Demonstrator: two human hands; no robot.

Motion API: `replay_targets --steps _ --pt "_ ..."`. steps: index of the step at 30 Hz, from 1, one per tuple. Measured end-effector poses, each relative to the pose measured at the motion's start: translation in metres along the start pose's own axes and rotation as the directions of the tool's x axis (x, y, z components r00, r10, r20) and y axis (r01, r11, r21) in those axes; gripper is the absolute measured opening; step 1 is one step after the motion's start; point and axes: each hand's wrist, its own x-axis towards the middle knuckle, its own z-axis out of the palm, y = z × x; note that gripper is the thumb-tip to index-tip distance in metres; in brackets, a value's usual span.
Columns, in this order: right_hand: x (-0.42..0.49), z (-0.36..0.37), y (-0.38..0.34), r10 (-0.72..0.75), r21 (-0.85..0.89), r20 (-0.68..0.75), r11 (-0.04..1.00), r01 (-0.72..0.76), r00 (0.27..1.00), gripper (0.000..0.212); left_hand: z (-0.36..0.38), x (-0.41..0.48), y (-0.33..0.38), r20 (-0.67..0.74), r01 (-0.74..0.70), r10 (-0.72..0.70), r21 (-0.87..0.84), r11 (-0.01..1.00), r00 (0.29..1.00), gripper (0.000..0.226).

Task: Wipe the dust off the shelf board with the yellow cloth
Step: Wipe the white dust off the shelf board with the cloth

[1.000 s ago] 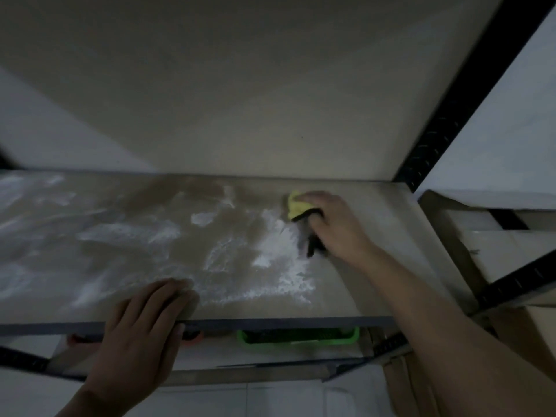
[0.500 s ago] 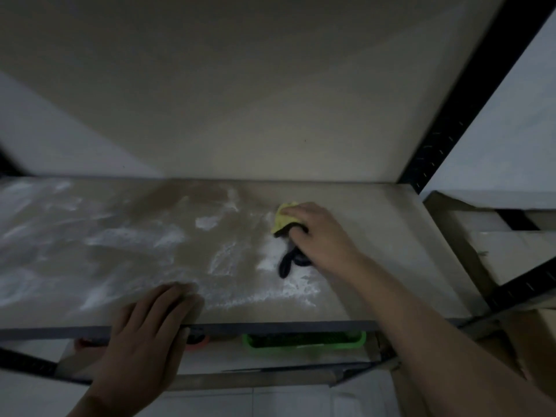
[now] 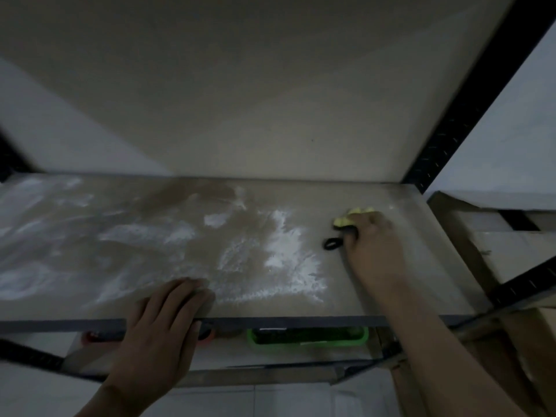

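Our right hand point(image 3: 374, 236) gripped the yellow cloth point(image 3: 356, 213) with curled fingers point(image 3: 367, 222) near the back right corner of the shelf board point(image 3: 75, 308), just right of the white dust point(image 3: 284, 245). Our left hand point(image 3: 164, 332) lay flat, fingers straight, on the front edge.

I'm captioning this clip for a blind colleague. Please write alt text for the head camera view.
A right hand holds a yellow cloth against the right end of a shelf board. White dust covers the board's middle and left, and the left hand rests flat on its front edge.
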Motion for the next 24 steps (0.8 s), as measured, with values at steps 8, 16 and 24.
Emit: replay_targets --steps 8,16,24 --pt "0.02 -0.018 0.019 -0.131 0.164 -0.022 0.977 0.133 0.991 0.045 -0.001 -0.001 0.0 0.049 0.004 -0.003 -0.011 1.0 0.999 0.045" --pt "0.005 -0.039 0.086 0.288 -0.182 0.134 0.948 -0.262 0.948 0.039 0.002 0.0 -0.001 -0.016 -0.042 0.042 -0.007 0.999 0.999 0.043" --pt "-0.082 -0.013 -0.05 -0.058 -0.096 0.036 0.993 0.061 0.998 0.034 0.001 0.002 0.001 -0.033 -0.038 0.038 -0.018 0.999 0.999 0.043"
